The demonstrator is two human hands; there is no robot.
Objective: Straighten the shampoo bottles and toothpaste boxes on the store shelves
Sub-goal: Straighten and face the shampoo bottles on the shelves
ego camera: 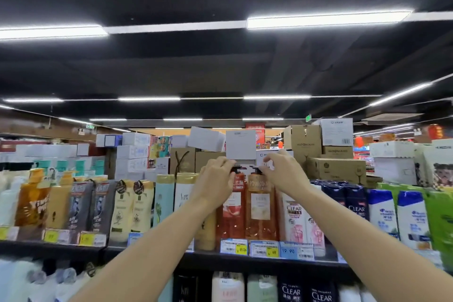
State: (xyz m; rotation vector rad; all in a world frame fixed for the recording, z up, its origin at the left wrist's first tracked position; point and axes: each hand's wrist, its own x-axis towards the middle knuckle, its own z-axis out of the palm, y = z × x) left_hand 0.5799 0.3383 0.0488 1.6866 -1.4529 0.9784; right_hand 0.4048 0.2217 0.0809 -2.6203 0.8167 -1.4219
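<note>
Head view, top shelf (pixel 210 258) of a shampoo aisle.

- Both arms are raised to two pump bottles standing side by side, touching, upright at the shelf front.
- Left hand (pixel 217 172): fingers curled over the black pump of the red bottle (pixel 232 211), gripping it at the top. The wrist covers the bottle's left edge.
- Right hand (pixel 282 172): thumb and fingers pinch the black pump of the orange bottle (pixel 261 206). The pump nozzle pokes out to the left of the fingertips.
- Both labels face the aisle. Blur makes it hard to tell whether the pump heads point the same way.
- Price tags (pixel 248 248) sit on the shelf edge directly below the pair.

Neighbours on the same shelf:
- Just right of the orange bottle: white-and-pink CLEAR bottles (pixel 295 218), then navy bottles (pixel 355 203), blue-capped white bottles (pixel 411 218) and green packs (pixel 441 218).
- Left of the red bottle, partly behind the left arm: a pale blue bottle (pixel 163 203), cream bottles (pixel 132 206), grey twin packs (pixel 82 203) and an amber bottle (pixel 31 203).

Above and behind the shelf: stacked white boxes (pixel 240 143) and brown cartons (pixel 304 142). Strip lights (pixel 326 18) run across the dark ceiling. More bottles (pixel 228 287) stand on the shelf below.
</note>
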